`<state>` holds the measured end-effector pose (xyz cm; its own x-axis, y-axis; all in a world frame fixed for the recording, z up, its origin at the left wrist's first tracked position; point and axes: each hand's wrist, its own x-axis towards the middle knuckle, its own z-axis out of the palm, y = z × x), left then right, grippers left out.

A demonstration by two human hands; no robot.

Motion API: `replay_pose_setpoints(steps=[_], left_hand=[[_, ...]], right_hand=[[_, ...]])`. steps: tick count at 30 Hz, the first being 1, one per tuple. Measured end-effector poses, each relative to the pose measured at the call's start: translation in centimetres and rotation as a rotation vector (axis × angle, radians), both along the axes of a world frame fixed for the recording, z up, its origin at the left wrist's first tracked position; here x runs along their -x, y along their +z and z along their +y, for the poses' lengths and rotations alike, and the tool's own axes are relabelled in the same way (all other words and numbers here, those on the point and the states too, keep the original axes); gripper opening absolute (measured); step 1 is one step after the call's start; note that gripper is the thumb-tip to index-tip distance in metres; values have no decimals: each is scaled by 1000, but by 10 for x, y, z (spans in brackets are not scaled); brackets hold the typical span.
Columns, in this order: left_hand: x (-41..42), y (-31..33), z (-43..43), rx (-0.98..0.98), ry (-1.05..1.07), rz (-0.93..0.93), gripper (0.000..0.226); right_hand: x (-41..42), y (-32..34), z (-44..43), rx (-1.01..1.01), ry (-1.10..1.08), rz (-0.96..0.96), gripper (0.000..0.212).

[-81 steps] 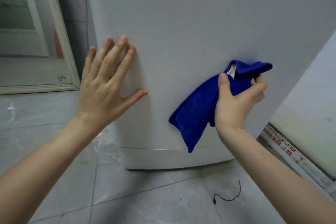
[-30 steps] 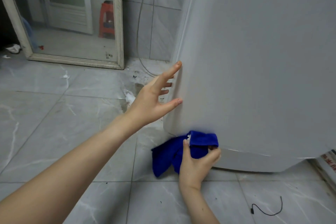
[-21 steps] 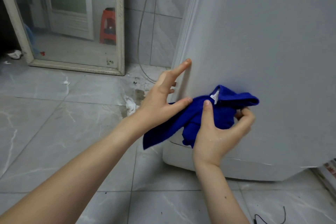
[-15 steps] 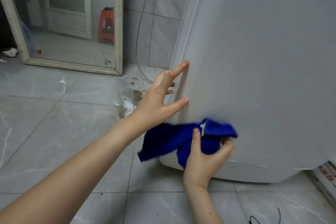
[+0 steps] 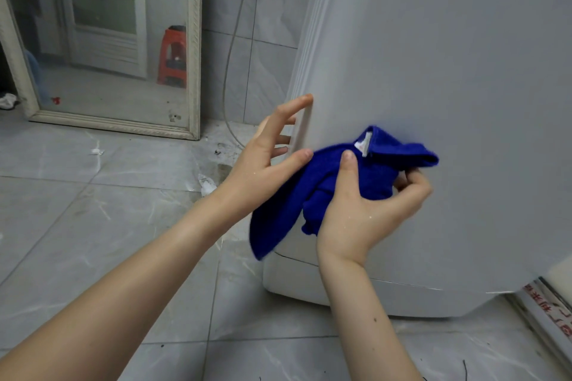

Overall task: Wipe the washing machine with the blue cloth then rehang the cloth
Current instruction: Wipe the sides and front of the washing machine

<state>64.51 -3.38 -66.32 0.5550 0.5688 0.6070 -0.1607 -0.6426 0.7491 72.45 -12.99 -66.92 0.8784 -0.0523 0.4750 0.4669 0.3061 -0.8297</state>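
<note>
My right hand (image 5: 365,213) squeezes the bunched blue cloth (image 5: 334,182) and presses it on the white washing machine (image 5: 448,71), low near its corner. My left hand (image 5: 272,155) is spread open on that corner, thumb touching the cloth.

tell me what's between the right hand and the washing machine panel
The bunched blue cloth, gripped by the right hand against the washing machine side panel, in the head view.

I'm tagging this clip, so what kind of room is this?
Probably a home laundry or utility area: a white washing machine stands on a grey tiled floor, the wall behind it is tiled, and a framed mirror leans against that wall.
</note>
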Motion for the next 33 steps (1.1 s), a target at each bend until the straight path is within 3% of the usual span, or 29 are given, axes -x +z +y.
replay_pose_setpoints(steps=[3, 6, 11, 15, 18, 23, 25, 29, 33], left_hand=[[1, 1, 2, 44, -47, -9, 59], [2, -3, 2, 14, -26, 18, 72], [-8, -28, -8, -62, 83, 44, 97], [-15, -37, -16, -113, 192, 36, 101], [-21, -23, -18, -186, 227, 29, 96], [-28, -8, -18, -208, 244, -20, 96], [-28, -8, -19, -223, 248, -28, 100], [-30, -4, -23, -198, 243, -52, 109], [-31, -6, -26, -202, 241, -40, 106]], right_hand=[[-1, 8, 4, -8, 22, -32, 54], [-2, -6, 1, -7, 40, -36, 54], [-8, -66, -15, 82, 3, 117, 53], [-12, -90, -39, 196, 8, 262, 49], [-29, -49, -43, 149, -23, 191, 53], [-53, 27, -51, 53, -29, -48, 76], [-60, 36, -53, 48, -47, -122, 74], [-70, 21, -52, 51, -81, -157, 61], [-68, -43, -66, 104, -54, 25, 62]])
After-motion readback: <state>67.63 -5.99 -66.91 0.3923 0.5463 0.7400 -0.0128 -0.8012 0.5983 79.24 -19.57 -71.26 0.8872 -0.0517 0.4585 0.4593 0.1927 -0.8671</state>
